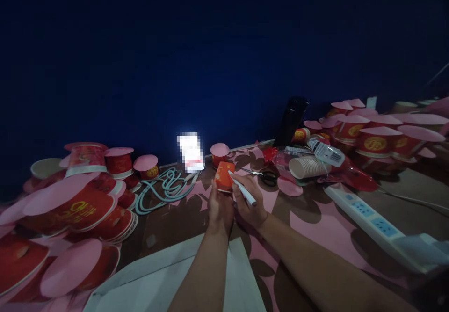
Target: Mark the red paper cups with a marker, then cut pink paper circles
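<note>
My left hand (219,207) grips a small red paper cup (224,175) held up over the table, its side turned toward me. My right hand (249,205) holds a white pen (243,190) in a writing grip, and the pen's tip touches the cup's right side. Both hands are close together near the middle of the view, above pink paper with round holes cut out (308,223).
Red cups capped with pink paper discs are piled at the left (75,199) and the back right (375,139). A stack of plain paper cups (308,167), scissors (264,175), a white power strip (368,216), a coiled teal cable (164,188) and a lit phone (191,152) lie around.
</note>
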Demonstrator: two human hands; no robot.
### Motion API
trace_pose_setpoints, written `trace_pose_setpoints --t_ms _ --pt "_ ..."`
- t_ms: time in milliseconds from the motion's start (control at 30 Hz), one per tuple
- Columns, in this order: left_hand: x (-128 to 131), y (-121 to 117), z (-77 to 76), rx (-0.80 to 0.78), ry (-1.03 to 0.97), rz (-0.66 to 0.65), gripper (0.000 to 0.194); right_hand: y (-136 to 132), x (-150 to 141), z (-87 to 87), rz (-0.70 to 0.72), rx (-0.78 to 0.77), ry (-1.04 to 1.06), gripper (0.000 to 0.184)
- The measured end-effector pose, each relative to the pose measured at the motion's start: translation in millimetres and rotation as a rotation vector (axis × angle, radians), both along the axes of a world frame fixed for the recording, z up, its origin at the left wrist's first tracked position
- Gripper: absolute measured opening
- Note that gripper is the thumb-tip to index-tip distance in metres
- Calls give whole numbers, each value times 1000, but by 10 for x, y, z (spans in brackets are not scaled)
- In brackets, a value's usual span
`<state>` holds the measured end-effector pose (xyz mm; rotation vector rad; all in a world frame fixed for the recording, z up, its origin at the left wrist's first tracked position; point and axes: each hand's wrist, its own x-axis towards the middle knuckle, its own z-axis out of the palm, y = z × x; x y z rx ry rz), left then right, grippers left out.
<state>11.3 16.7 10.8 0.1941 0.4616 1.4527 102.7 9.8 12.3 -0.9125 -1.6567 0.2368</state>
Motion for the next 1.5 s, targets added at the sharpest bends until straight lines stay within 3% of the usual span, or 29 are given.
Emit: trace_pose_setpoints --t_ms 433,1100,1500 --pt "14 11 -28 -13 -2 21 39 19 -2 -26 -24 9 -18 32" --pt "15 -41 133 15 -22 0 46 -10 -21 -16 -19 -14 16 32" --pt "33 -25 143 0 -24 -5 50 1 -36 -22 -10 0 24 34"
